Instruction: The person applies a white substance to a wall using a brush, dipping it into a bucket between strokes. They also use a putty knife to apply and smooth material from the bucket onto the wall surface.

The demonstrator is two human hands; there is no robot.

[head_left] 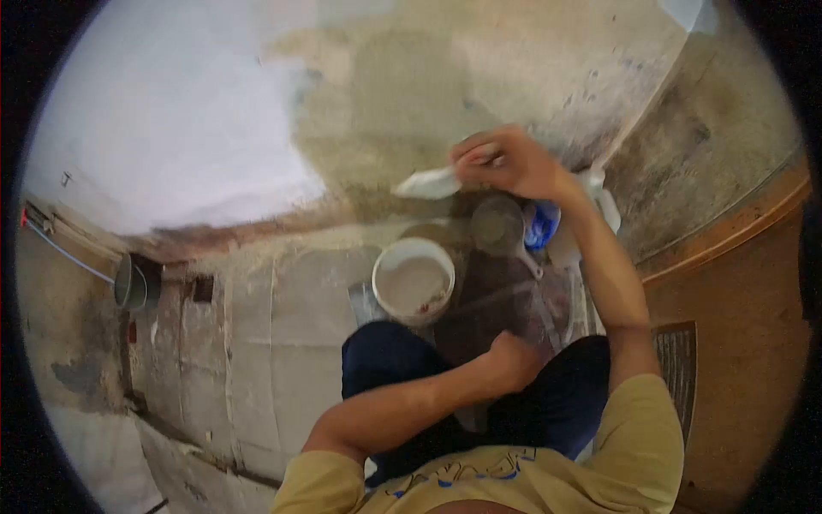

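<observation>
My right hand is raised in front of the wall, its fingers wrapped round a whitish tool whose pale, flat end points left. What kind of tool it is cannot be made out. Below it on the floor stands a white bucket with greyish contents and some reddish bits. My left hand rests between my knees with its fingers curled; anything inside it is hidden. The wall shows a bright white area on the left and a bare, stained yellowish area beside it.
A round pan-like container with a handle and a blue-and-white package lie right of the bucket. A dark bucket stands at the far left. A vent grille lies at the right, near a brown door-like panel.
</observation>
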